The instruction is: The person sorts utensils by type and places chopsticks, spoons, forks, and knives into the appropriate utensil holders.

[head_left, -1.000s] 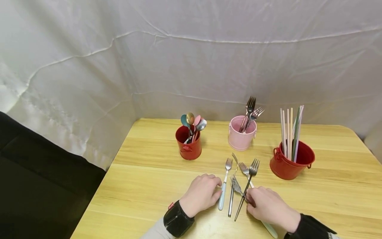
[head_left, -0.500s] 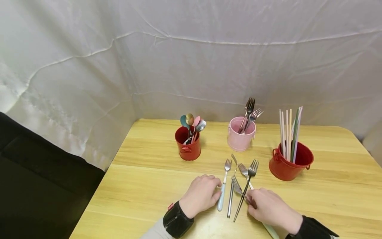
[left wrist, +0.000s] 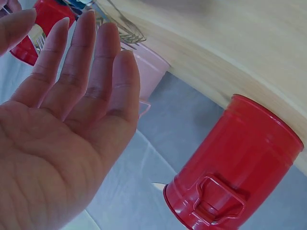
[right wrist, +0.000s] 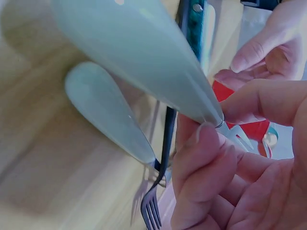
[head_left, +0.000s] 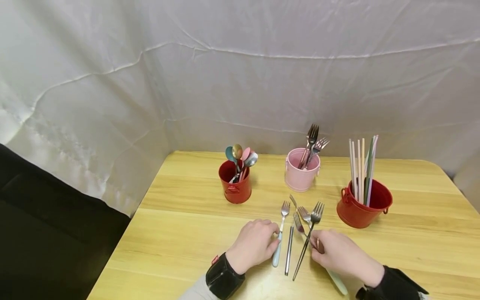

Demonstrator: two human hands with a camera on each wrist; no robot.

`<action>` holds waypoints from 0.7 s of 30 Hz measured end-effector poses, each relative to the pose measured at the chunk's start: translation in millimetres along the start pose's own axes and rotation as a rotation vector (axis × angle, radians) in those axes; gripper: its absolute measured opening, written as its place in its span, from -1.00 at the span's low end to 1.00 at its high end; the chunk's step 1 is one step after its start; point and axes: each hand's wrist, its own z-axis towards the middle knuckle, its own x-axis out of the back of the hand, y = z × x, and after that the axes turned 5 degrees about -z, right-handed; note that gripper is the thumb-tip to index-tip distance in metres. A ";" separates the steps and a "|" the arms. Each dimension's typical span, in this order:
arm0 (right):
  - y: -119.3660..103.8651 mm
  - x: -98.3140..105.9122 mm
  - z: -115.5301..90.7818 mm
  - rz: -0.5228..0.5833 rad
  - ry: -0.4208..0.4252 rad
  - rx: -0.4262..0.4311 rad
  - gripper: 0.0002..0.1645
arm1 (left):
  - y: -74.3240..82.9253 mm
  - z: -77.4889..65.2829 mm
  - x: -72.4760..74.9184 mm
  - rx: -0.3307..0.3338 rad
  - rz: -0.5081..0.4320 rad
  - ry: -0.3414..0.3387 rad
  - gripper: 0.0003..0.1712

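My right hand [head_left: 337, 252] pinches a fork [head_left: 298, 223] between thumb and fingers, its tines tilted over the other cutlery; up close in the right wrist view, its pale green handle [right wrist: 144, 57] fills the top. A black-handled fork [head_left: 303, 254] and a second fork with a pale green handle [head_left: 337, 282] lie beneath. My left hand [head_left: 255, 241] rests on the table with relaxed fingers, beside a fork with a light blue handle [head_left: 277, 252]. Its fingers [left wrist: 79, 62] hold nothing in the left wrist view. Another slim fork with a dark metal handle [head_left: 289, 251] lies between the hands.
Along the back stand a red bucket [head_left: 235, 192] of spoons and a pink bucket [head_left: 298, 179] of forks. A wider red bucket [head_left: 354, 214] with several chopstick-like sticks is on the right. Pale cloth [head_left: 240, 91] hangs behind the wooden table [head_left: 180, 241].
My right hand has raised the pinched fork slightly, and its tines have shifted a little to the right. My left hand has stayed in place.
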 end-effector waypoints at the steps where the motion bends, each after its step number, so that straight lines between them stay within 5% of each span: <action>1: 0.6 1.5 0.6 0.012 -0.001 0.000 -0.75 | -0.1 0.6 0.3 0.003 -0.003 0.001 -0.80; 21: 10.3 48.7 25.5 0.086 0.235 0.070 -0.94 | -0.7 24.6 17.5 0.015 -0.071 0.070 -0.73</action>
